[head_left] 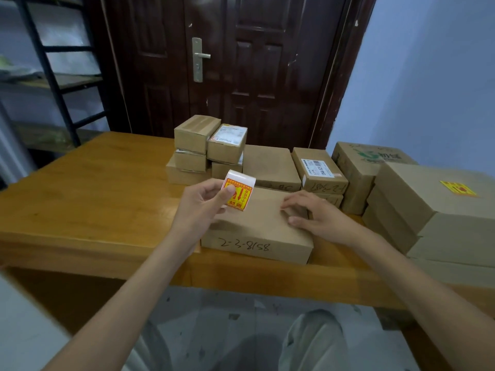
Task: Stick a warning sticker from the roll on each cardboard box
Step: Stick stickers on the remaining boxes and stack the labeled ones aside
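My left hand [199, 204] grips the sticker roll [239, 192], whose red-and-yellow warning sticker faces me, just above the near-left corner of a flat cardboard box [257, 234] marked 2-3-8158. My right hand [313, 214] rests on the top of that box at its right side, fingers loosely bent. The box top shows no sticker. At the right, a larger box [428, 194] carries a yellow warning sticker [458, 188] on its top.
Several small boxes [209, 148] are stacked at the middle back of the wooden table [88, 199]. Flat boxes [270, 167] lie behind the near one, and a box stack [442, 236] fills the right side. A dark door and a metal shelf stand behind.
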A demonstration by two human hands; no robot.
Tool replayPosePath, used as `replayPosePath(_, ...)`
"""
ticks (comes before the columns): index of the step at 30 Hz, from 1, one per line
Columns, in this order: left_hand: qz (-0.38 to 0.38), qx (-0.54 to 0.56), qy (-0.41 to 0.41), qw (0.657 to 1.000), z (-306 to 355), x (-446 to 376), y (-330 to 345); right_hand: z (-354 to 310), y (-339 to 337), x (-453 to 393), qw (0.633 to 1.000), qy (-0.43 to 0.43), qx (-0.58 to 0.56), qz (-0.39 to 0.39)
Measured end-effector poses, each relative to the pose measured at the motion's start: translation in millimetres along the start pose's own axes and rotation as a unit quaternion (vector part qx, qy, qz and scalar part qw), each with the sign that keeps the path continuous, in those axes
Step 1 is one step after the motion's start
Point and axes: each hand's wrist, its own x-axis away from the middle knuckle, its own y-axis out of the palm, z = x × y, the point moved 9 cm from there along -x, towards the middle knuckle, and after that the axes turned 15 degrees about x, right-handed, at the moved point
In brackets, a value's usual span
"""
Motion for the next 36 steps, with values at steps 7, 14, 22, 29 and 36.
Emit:
replayPosePath(7, 0.051, -0.092, -0.05, 0.993, -8.6, -21.1, 10.9, -33.9, -37.4, -16.5, 0.992, 0.01, -0.035, 0.122)
replayPosePath(14, 0.04, -0.125, -0.112, 0.985, -11.6, -23.4, 25.8, -93.9, -18.6, -29.5, 0.988, -0.024, -0.068, 0.139)
replayPosePath(22, -0.077, -0.069, -0.117, 0.988, -13.6, -17.7, 23.0, -62.8, -7.8, -28.2, 0.97, 0.011, -0.201, 0.137)
replayPosePath(29, -0.154, -0.066, -0.004, 0.986, -7.5, -21.4, 43.0, -56.8, -5.9, -31.0, 0.957, 0.03, -0.232, 0.171)
replayPosePath(36, -0.07, -0.232, 0.089, 0.966, -19.4, -35.1, 28.0, -49.1, -8.9, -34.4, 0.956, 0.062, -0.187, 0.22)
